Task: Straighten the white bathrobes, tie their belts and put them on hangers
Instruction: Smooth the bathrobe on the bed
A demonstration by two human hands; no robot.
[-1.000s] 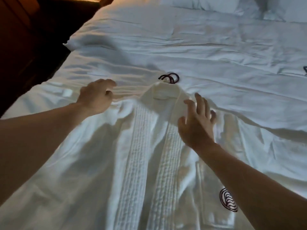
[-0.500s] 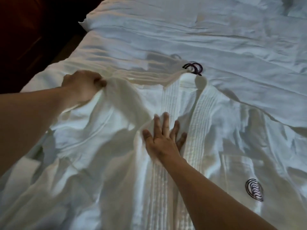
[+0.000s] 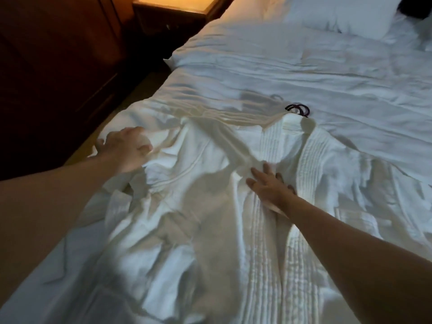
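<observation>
A: So, where is the bathrobe (image 3: 210,206) right now?

B: Spread front-up across the near part of the bed (image 3: 304,73), collar toward the pillows, with the dark hanger hook (image 3: 298,109) poking out just above the neck. The ribbed lapels run down the middle toward the camera. The side under the left arm is badly rumpled, one fold cutting diagonally across the chest.

A: And the hands?

B: The right hand (image 3: 268,185) lies flat with fingers spread, pressing on the lapel band near the chest. The left hand (image 3: 126,152) is out at the robe's shoulder and sleeve, near the bed's edge. Its fingers look curled against the cloth, but the blur there keeps me from telling whether it truly grips the fabric or only rests on it.

A: Which step would you call this?

B: Straightening, I'd judge. No tied belt shows, so that step looks undone.

A: What does the next move need?

B: Probably drawing the rumpled panel outward while the right hand pins the lapel, so the diagonal fold flattens without dragging the collar off the hanger.

A: Anything else around?

B: A pillow (image 3: 339,15) at the head of the bed, and a lit nightstand (image 3: 175,3) beside it.
</observation>
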